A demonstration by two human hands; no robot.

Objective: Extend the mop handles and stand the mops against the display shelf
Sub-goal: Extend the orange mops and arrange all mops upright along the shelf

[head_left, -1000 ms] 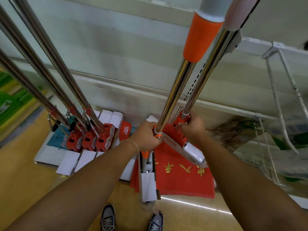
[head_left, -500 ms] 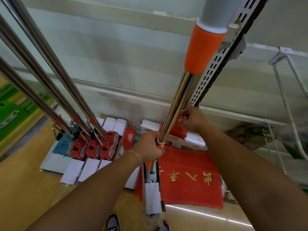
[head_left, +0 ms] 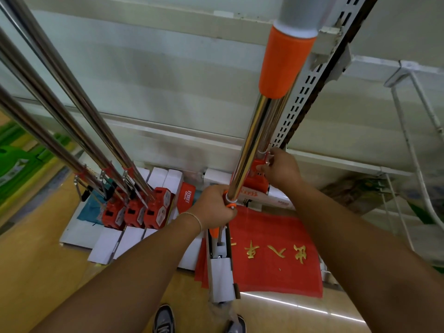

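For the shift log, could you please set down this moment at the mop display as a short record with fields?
left hand: left hand closed around the near mop handle, low on the steel tube
right hand: right hand on the orange fitting of the second mop, beside the slotted shelf upright
mops already standing: three mops lean at left, orange heads side by side
floor: red mat with gold characters under the near mop's head
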